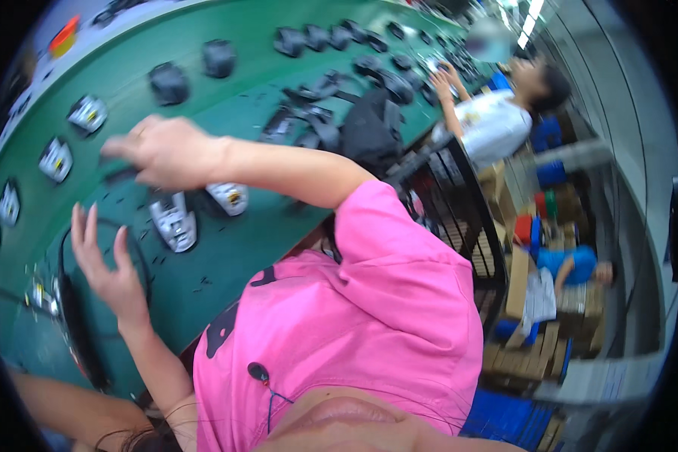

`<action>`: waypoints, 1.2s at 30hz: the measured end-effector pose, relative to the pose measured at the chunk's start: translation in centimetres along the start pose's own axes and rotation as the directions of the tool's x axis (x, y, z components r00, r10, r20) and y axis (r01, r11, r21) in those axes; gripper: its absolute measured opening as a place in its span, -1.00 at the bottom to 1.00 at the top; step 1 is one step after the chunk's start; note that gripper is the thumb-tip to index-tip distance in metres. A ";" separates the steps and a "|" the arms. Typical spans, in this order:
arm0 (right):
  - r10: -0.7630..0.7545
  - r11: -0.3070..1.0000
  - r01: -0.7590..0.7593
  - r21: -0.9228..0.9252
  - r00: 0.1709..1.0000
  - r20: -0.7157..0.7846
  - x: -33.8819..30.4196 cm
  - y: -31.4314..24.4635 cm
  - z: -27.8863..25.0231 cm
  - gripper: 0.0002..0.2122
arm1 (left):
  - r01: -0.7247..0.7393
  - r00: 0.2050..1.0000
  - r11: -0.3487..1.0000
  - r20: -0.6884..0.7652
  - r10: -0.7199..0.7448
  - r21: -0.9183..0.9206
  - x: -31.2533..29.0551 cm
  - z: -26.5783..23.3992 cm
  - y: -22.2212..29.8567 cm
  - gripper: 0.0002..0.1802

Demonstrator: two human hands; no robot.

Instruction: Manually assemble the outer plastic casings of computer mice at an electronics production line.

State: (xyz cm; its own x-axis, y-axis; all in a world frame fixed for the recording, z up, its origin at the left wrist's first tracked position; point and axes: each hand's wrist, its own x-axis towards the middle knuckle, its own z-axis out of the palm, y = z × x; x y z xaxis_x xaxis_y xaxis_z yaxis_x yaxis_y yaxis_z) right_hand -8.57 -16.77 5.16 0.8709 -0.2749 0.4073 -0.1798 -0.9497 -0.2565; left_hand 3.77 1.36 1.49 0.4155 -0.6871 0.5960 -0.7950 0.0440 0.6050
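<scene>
The left hand (109, 280) hangs over the green counter (177, 297) — fingers spread, holding nothing. The right hand (175, 153) reaches across, blurred; I cannot tell whether its fingers grip the dark piece (119, 176) just below. A white shell (175, 226) lies nearby on the counter.

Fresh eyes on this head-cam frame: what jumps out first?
Probably the bright pink shirt filling the middle. Next, the right hand, slightly blurred, stretched over the green bench at upper left, with the left hand open below it, fingers spread. Then the silver-and-black pieces spaced along the bench's left side.
</scene>
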 end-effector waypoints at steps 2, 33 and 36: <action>0.193 0.981 -0.193 -0.008 0.981 -0.001 1.8 2.1 0.9 -0.43 | 0.021 1.000 0.998 0.001 -0.021 -0.056 0.0 0.3 -0.2 -0.51; 0.289 0.956 -0.281 -0.078 0.952 0.106 15.7 8.6 10.6 -0.49 | 0.146 0.978 0.908 -0.083 -0.193 -0.392 -1.2 1.0 -1.3 -0.46; 0.134 0.965 -0.168 0.203 0.976 0.172 11.5 2.5 6.1 -0.52 | 0.314 0.881 0.571 0.009 -0.473 -0.758 -1.3 1.5 -1.5 -0.32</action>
State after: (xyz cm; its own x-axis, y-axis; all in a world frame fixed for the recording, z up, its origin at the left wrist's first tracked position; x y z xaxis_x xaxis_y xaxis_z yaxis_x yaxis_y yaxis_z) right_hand 3.73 -21.35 3.87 0.9046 -0.3695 0.2123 -0.2271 -0.8396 -0.4935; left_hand 3.77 1.12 -0.93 0.7378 -0.6330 0.2344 0.0113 0.3588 0.9333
